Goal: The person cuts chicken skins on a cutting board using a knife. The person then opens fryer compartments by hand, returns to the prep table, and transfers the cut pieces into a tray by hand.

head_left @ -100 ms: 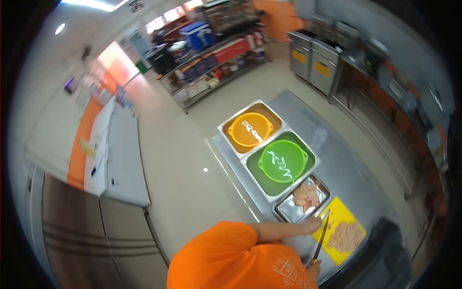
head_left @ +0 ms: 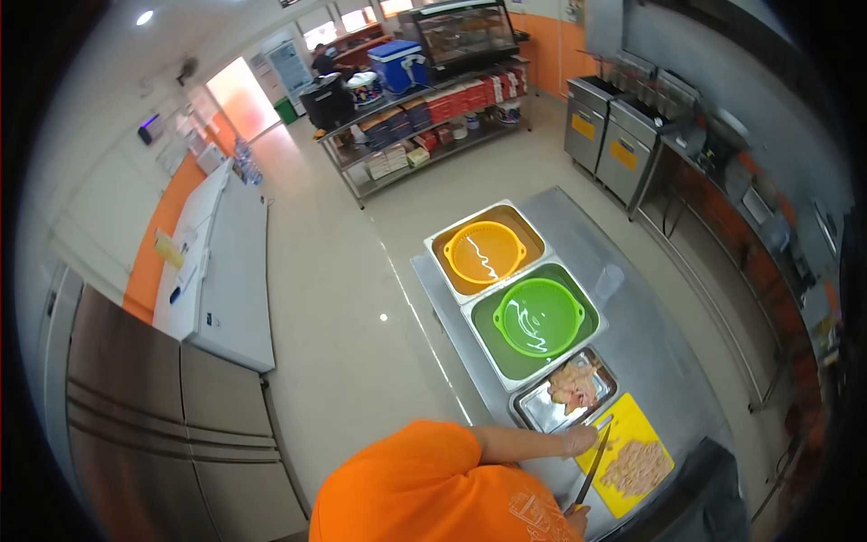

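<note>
My right hand [head_left: 576, 519], at the bottom of the view, is closed round the handle of a long knife [head_left: 592, 470]. The blade slants up over the left part of a yellow cutting board [head_left: 621, 408]. Beside the blade tip, at the board's left edge, is my left hand [head_left: 581, 440] in what looks like a clear glove. Its fingers look curled; what they hold, if anything, I cannot make out. A heap of pale cut meat strips [head_left: 635, 469] lies on the board. Larger pale meat pieces [head_left: 574, 386] sit in a shallow metal tray [head_left: 540, 412] just beyond.
Two deep metal pans hold liquid, with a green colander [head_left: 540, 316] and an orange colander [head_left: 485, 252] in them. All stand on a steel table [head_left: 664, 348]. Dark material [head_left: 700, 492] lies at its near right corner. A stocked shelf [head_left: 424, 117] and a person [head_left: 325, 60] are farther back.
The view has tilted and shifted slightly and is sharper now. Both hands stay at the board, with the knife still in my right hand and at a similar slant.
</note>
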Demonstrator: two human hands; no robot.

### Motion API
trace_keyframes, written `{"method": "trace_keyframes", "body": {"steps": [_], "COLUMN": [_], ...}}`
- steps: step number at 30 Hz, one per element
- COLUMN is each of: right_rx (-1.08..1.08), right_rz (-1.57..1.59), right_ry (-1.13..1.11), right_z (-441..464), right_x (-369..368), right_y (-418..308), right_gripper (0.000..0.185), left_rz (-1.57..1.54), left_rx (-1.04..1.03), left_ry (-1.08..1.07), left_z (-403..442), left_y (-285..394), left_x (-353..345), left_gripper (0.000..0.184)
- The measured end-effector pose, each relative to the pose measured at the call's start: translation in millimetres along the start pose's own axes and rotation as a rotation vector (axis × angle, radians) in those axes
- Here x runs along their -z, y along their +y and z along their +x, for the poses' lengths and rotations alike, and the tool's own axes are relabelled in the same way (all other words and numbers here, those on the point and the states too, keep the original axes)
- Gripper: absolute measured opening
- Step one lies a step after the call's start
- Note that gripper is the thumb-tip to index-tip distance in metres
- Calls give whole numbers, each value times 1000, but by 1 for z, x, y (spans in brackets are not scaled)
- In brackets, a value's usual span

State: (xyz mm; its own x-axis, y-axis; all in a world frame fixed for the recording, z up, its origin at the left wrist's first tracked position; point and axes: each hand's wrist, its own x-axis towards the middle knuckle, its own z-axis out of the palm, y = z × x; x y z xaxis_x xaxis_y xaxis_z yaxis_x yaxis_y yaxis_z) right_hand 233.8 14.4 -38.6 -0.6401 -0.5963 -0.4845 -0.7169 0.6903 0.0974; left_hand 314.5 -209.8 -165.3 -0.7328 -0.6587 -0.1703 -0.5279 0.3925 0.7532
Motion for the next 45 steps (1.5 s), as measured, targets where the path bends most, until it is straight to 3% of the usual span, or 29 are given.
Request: {"method": "trace_keyframes", "body": {"steps": [3, 13, 16, 19, 21, 23, 34, 37, 45], "right_rx": [34, 5, -11, -28, -37, -45, -87, -96, -108], "right_rz": [33, 82, 102, 117, 122, 131, 146, 150, 184], "right_ry": [-31, -46, -43, -43, -41, -39, -39, -38, -41], "right_z": [6, 15, 13, 12, 12, 12, 10, 7, 4], "right_x": [-20, -46, -53, -58, -60, -63, -71, -73, -85], "right_y": [-63, -70, -63, -60, -59, -58, -50, -48, -38], "right_gripper": [41, 42, 42, 43, 43, 43, 45, 45, 46], "left_rz": [88, 143, 130, -40, -39, -14, 113, 127, 169], "left_rx": [36, 75, 88, 199, 224, 223, 80, 140, -6], "left_ry": [1, -13, -43, -75, -80, -82, 0, -3, 6], "left_z": [-38, -32, -27, -29, -45, -48, -32, -26, -37], "left_y": [-37, -42, -46, -34, -6, 2, -39, -49, -43], "left_x": [32, 26, 24, 40, 74, 81, 34, 17, 28], "left_gripper": [19, 21, 36, 72, 36, 20, 20, 24, 19]}}
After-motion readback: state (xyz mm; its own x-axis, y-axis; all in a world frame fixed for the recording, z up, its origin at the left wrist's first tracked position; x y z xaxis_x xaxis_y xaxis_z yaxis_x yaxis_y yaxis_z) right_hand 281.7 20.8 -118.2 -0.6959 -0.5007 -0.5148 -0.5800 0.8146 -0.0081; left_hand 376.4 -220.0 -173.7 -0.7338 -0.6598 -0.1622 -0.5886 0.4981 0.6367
